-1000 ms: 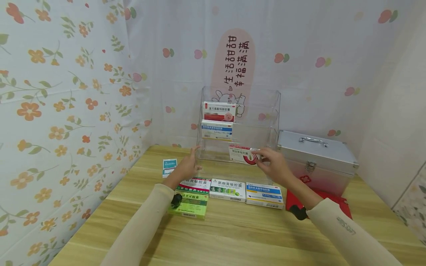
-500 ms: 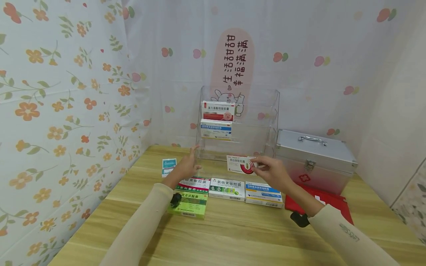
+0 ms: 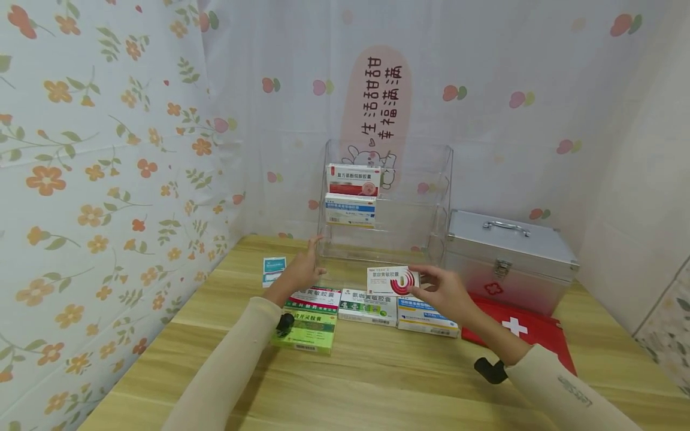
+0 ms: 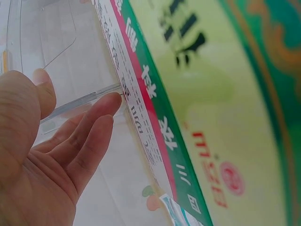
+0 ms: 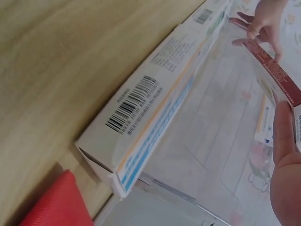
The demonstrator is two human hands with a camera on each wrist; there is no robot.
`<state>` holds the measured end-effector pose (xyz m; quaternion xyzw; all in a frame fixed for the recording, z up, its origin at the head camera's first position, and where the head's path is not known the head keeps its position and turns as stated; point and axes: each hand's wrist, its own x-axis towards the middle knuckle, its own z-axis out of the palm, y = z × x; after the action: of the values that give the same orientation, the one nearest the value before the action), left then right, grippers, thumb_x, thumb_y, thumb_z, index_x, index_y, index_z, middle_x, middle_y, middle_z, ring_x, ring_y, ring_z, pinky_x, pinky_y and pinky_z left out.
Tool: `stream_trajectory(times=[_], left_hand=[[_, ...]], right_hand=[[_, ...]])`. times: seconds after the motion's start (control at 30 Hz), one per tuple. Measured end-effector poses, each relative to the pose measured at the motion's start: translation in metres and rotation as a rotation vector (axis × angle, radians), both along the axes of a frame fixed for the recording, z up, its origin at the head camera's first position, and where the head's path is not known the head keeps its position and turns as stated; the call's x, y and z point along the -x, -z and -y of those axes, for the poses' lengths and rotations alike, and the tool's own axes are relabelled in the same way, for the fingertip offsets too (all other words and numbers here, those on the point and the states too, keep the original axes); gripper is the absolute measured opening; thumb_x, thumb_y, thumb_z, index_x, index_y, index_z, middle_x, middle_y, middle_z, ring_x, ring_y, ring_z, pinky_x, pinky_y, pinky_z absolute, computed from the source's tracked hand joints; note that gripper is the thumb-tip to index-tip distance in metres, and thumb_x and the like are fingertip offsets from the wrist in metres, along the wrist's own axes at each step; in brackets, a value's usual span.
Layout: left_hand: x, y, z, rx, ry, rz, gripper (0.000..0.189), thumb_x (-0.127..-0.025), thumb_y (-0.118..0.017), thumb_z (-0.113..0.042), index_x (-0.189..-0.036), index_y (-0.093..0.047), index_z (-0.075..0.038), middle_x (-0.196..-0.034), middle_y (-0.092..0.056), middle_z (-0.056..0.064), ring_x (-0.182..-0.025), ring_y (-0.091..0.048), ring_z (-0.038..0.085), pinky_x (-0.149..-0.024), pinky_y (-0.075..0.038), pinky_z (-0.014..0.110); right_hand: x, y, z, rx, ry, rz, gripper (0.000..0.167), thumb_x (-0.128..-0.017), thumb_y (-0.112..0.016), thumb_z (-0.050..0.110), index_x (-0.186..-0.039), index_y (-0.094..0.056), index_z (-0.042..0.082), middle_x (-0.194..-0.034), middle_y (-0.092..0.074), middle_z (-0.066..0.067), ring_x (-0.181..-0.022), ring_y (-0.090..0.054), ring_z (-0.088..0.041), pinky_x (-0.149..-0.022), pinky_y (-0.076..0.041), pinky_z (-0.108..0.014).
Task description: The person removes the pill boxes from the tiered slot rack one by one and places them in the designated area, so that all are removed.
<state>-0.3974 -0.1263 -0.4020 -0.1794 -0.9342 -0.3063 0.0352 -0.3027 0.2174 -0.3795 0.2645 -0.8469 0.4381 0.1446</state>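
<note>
A: So, what's the right hand (image 3: 444, 290) got?

B: It pinches a white box w/ red rings (image 3: 392, 280) by its right end, fingers curled round the edge, held up off the table just in front of the clear acrylic rack (image 3: 439, 179). The box hangs above the row of flat boxes, at about 6 o'clock from the rack's bottom tier.

A: And the left hand (image 3: 303, 269)?

B: Fingers straight, palm against the rack's left side wall at its base; the left wrist view shows the fingertips (image 4: 110, 103) on the clear edge. It grips nothing.

A: What's in the rack?

B: Two boxes, left side: a red-and-white box (image 3: 353, 180) on the top tier, a blue-and-white box (image 3: 350, 210) at 6 o'clock from it, one tier down.

A: On the table (image 3: 377, 383)?

B: A row in front of the rack: green box (image 3: 306, 329) w/ a red-striped box (image 3: 315, 297) overlapping its far edge, then a green-and-white box (image 3: 368, 306), then a blue-striped box (image 3: 427, 315) at 3 o'clock, under the right hand. A small blue packet (image 3: 274, 270) lies at 9 o'clock from the left hand. A metal case (image 3: 509, 257) stands at 3 o'clock from the rack, a red first-aid pouch (image 3: 517, 329) in front of it
</note>
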Motion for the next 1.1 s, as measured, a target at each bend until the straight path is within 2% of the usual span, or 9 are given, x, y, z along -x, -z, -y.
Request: stream_trajectory(times=[0.27, 0.6, 0.9, 1.1], left_hand=[[-0.001, 0.001, -0.001, 0.013, 0.001, -0.019, 0.095, -0.095, -0.067, -0.011, -0.157, 0.004, -0.026, -0.058, -0.051, 0.007, -0.044, -0.044, 0.016, -0.042, -0.038, 0.026], [-0.001, 0.001, 0.0, 0.025, -0.006, -0.02, 0.094, -0.096, -0.066, -0.012, -0.157, 0.004, -0.026, -0.058, -0.053, 0.009, -0.043, -0.045, 0.017, -0.042, -0.038, 0.027], [0.0, 0.002, -0.001, 0.019, -0.001, -0.017, 0.094, -0.096, -0.066, -0.012, -0.157, 0.003, -0.026, -0.057, -0.052, 0.008, -0.043, -0.044, 0.017, -0.041, -0.037, 0.026], [-0.002, 0.0, -0.002, 0.014, -0.012, -0.001, 0.094, -0.096, -0.065, -0.01, -0.157, 0.004, -0.028, -0.059, -0.052, 0.009, -0.043, -0.044, 0.017, -0.041, -0.038, 0.026]], right_hand=[[-0.011, 0.003, 0.001, 0.078, -0.057, 0.105, 0.044, -0.088, -0.072, 0.0, -0.131, -0.059, -0.003, -0.116, -0.066, -0.02, -0.096, -0.068, -0.031, -0.076, -0.057, -0.028], [-0.023, 0.006, 0.007, 0.111, -0.106, 0.234, 0.046, -0.089, -0.072, 0.003, -0.131, -0.056, -0.007, -0.117, -0.064, -0.026, -0.096, -0.069, -0.031, -0.073, -0.058, -0.032], [-0.031, 0.009, 0.008, 0.116, -0.1, 0.294, 0.047, -0.09, -0.073, 0.007, -0.131, -0.056, -0.008, -0.118, -0.063, -0.028, -0.098, -0.069, -0.034, -0.073, -0.059, -0.033], [-0.035, 0.014, 0.01, 0.12, -0.142, 0.332, 0.047, -0.09, -0.073, 0.008, -0.13, -0.056, -0.009, -0.118, -0.063, -0.029, -0.098, -0.068, -0.032, -0.074, -0.059, -0.034]])
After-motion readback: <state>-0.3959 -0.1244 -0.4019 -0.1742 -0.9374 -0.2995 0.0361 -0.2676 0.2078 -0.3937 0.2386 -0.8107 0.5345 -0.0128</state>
